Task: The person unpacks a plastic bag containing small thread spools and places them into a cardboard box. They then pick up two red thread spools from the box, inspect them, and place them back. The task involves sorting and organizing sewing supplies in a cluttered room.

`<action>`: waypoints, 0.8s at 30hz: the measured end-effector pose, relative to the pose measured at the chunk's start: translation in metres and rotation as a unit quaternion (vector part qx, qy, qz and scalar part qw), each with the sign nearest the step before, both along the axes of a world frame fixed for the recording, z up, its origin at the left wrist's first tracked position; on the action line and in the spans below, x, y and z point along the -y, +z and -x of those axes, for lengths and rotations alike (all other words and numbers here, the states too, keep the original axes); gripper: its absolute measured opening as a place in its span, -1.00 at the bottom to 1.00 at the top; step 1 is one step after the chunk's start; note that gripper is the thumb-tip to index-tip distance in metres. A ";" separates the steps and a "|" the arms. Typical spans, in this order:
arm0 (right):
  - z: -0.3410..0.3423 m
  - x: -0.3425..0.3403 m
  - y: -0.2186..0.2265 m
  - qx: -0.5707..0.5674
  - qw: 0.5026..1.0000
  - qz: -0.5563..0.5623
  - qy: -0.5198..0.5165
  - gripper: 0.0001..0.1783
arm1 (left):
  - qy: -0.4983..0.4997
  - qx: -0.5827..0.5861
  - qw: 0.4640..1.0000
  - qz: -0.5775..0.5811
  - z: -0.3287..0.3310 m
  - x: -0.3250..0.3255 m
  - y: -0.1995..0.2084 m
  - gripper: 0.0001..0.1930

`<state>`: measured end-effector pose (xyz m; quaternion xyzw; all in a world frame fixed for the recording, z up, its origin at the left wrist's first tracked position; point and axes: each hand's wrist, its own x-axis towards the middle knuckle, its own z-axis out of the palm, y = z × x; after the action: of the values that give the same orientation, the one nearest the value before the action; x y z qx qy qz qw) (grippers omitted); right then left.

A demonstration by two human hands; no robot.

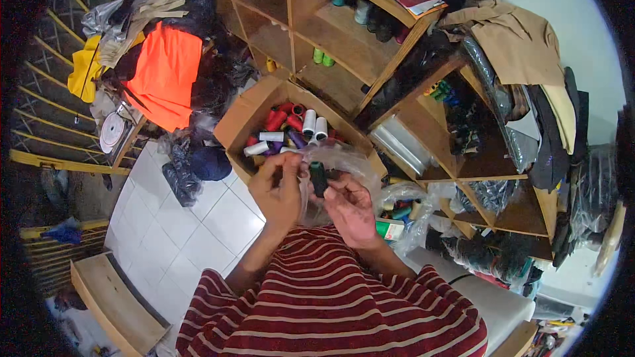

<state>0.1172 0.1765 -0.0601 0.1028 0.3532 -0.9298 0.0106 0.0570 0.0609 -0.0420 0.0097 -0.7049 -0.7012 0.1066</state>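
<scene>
**Dark green spool clamped in the right hand**

The right hand's thumb and fingers were closed on the spool, which stood roughly upright in front of the striped shirt. The left hand was just beside it, thumb and fingertips drawn together — whether they pinched anything, I could not tell. Thin, crumpled clear plastic lay around and behind the spool.

Just beyond the hands, the upright flaps of a cardboard box made a stiff brown edge. Inside lay a loose heap of smooth white cones and red spools. The widest room was at the left, where glossy white floor tiles spread beside the forearm; at the right, a slanting wooden shelf stood nearer — flat boards, hard corners — with soft tan cloth draped over its top.
</scene>
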 end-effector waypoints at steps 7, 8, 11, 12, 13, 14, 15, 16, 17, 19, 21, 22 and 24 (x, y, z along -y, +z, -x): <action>0.008 -0.012 -0.003 0.000 0.998 0.059 0.020 -0.85 | 0.051 -0.090 0.976 0.193 0.040 0.043 -0.032 -0.79; 0.009 -0.013 -0.005 -0.001 0.998 0.066 0.020 -0.85 | 0.054 -0.086 0.978 0.184 0.040 0.040 -0.028 -0.77; 0.011 -0.015 -0.005 0.008 0.998 0.067 0.019 -0.86 | 0.032 -0.057 0.981 0.182 0.036 0.032 -0.007 -0.68; 0.012 -0.015 -0.001 0.017 0.998 0.054 0.018 -0.86 | 0.002 -0.038 0.980 0.196 0.035 0.034 -0.008 -0.64; 0.012 -0.015 0.002 0.024 0.999 0.038 0.017 -0.86 | -0.061 -0.007 0.972 0.229 0.032 0.045 -0.025 -0.61; 0.013 -0.014 0.003 0.026 0.999 0.028 0.012 -0.85 | -0.126 0.009 0.967 0.221 0.034 0.051 -0.032 -0.58; 0.013 -0.013 0.004 0.028 0.999 0.018 0.007 -0.85 | -0.191 0.028 0.958 0.213 0.035 0.058 -0.038 -0.55; 0.014 -0.012 0.004 0.030 1.000 0.007 0.004 -0.85 | -0.251 0.048 0.945 0.204 0.037 0.062 -0.037 -0.52; 0.015 -0.012 0.003 0.017 0.998 -0.054 -0.009 -0.85 | -0.237 0.001 0.957 0.167 0.034 0.053 -0.037 -0.51; 0.017 -0.013 0.002 -0.007 0.983 -0.178 -0.039 -0.86 | -0.218 -0.085 0.963 0.133 0.030 0.039 -0.018 -0.36; 0.019 -0.021 0.001 -0.028 0.964 -0.260 -0.047 -0.84 | -0.275 -0.053 0.960 0.008 0.023 0.035 0.009 -0.24; 0.020 -0.026 0.002 -0.038 0.952 -0.300 -0.050 -0.83 | -0.300 -0.036 0.952 -0.054 0.021 0.034 0.018 -0.18; 0.020 -0.032 0.009 -0.013 0.939 -0.343 -0.024 -0.81 | -0.306 -0.072 0.945 0.093 0.021 0.038 0.025 -0.17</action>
<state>0.0967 0.2085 -0.0508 0.0961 0.6483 -0.7535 -0.0521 0.0363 0.0227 -0.0168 -0.2673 -0.7263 -0.6303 -0.0619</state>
